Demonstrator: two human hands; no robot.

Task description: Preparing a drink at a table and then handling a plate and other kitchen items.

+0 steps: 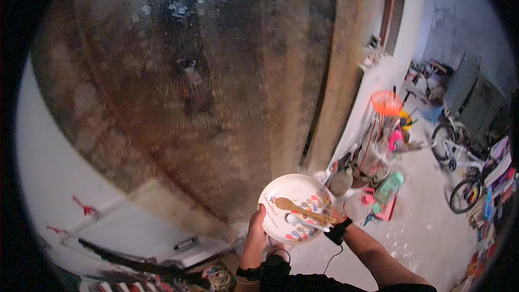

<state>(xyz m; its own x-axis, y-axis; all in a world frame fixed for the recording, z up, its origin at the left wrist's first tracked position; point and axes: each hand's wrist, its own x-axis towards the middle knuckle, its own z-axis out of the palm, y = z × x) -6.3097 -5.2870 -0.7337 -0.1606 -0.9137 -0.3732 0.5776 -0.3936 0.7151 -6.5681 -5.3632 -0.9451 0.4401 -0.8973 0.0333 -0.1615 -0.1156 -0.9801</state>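
A round white plate [277,194] with a colourful leaf pattern is held in front of me at the lower middle. On it lie a wooden spoon [287,204] and a white soup spoon [294,219], their handles pointing right. My left hand [256,228] grips the plate's left rim, thumb on top and the other fingers hidden beneath. At the right rim my right hand [337,218] is closed on the plate, close to the spoon handle ends. Whether it also presses on the handles, I cannot tell. Black bands sit on both wrists.
A large brownish glass pane [216,103] rises ahead. On the floor at right stand an orange basket [386,103], a green plastic bottle [390,188], a pink tray [385,213] and a small white bicycle [459,157]. A white panel with a handle [186,244] is at lower left.
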